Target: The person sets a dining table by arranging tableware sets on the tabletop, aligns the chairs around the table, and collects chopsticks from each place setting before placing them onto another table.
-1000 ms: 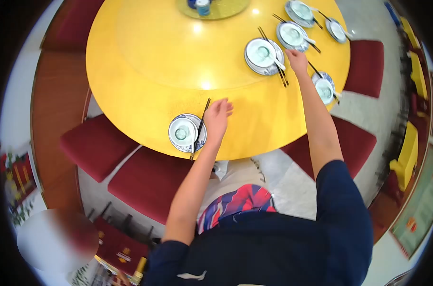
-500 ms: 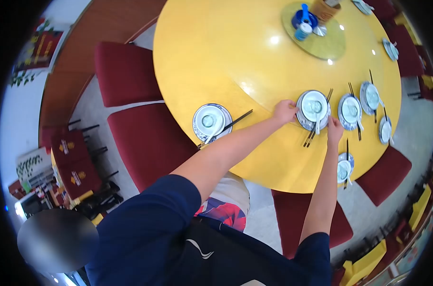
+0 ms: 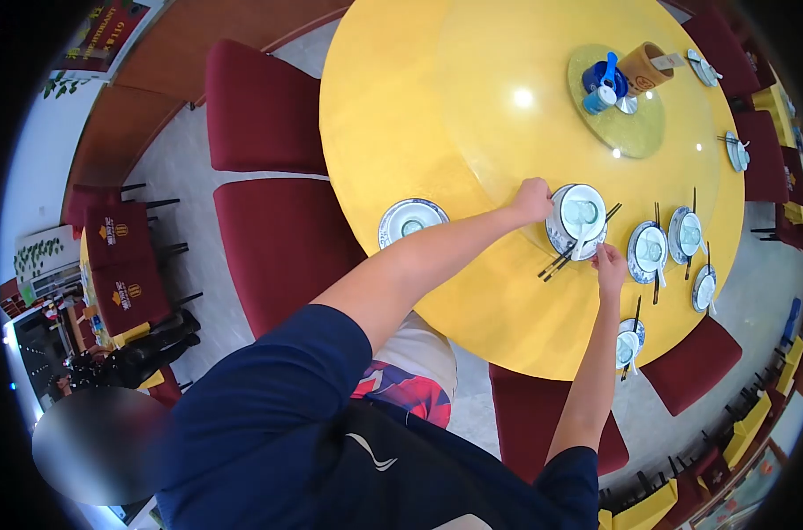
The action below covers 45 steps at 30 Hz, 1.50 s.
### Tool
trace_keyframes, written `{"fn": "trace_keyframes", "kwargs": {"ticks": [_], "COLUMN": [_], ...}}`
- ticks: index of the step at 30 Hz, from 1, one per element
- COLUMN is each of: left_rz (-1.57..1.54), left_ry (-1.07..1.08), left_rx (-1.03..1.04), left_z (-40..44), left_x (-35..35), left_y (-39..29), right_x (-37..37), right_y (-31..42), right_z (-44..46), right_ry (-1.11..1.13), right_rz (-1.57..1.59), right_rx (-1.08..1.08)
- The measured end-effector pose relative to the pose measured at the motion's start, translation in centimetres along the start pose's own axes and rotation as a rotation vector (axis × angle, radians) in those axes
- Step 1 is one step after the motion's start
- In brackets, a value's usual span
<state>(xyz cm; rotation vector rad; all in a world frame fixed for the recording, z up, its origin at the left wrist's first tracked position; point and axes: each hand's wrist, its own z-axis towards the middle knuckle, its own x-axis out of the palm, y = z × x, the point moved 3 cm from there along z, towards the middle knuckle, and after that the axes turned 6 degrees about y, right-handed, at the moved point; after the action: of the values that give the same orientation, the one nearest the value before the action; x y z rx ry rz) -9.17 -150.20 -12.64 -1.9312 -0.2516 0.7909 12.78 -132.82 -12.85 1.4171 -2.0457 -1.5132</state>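
Mostly, my head view is filled by a large round yellow table (image 3: 499, 309), with maroon upholstered chairs (image 3: 273, 252) drawn up around it. Toward its middle I see a round greenish turntable disc (image 3: 642, 132) carrying a tan cylindrical container (image 3: 642, 67) and a small blue canister (image 3: 600, 99). My two bare hands flank one place setting near the table's edge. My left hand (image 3: 532, 201) is at the far-left rim of a round blue-and-white patterned plate (image 3: 559, 239), its fingers curled; whether they grip, I can't tell from here. My right hand (image 3: 609, 268) is at the lower-right rim, thumb and forefinger close together, though I can't confirm a pinch. On that plate sits a round white bowl (image 3: 568, 196); black chopsticks (image 3: 557, 263) lie slantwise beside it, a white spoon (image 3: 580, 247) points toward me, and a small clear greenish glass (image 3: 582, 212) rests in the bowl.
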Motion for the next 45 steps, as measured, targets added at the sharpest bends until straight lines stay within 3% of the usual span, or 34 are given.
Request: {"fn": "trace_keyframes", "kwargs": {"ticks": [8,11,18,26,34,45], "left_rz": [0.182,0.242,0.231,0.206,0.196,0.242], "left_ry": [0.013,0.125,0.239,0.338,0.261,0.149], "left_rx": [0.056,0.056,-0.064,-0.046,-0.104,0.019], "left_z": [2.8,2.9,2.1,4.5,7.9,11.5], "left_x": [-12.0,-18.6,-32.9,-46.1,-50.6,-49.0], "left_y": [2.3,3.2,9.0,17.9,22.7,25.2], "right_x": [9.0,13.8,28.2,44.1,51.5,51.9], "right_y": [10.0,13.0,18.2,21.7,22.7,21.4], "right_z": [0.3,0.7,1.5,4.9,8.9,9.7], "right_ry": [0.084,0.160,0.294,0.332,0.314,0.170], "right_rz": [0.115,0.187,0.317,0.453,0.523,0.555], "right_rx": [0.004,-0.007,0.039,0.113,0.131,0.128]}}
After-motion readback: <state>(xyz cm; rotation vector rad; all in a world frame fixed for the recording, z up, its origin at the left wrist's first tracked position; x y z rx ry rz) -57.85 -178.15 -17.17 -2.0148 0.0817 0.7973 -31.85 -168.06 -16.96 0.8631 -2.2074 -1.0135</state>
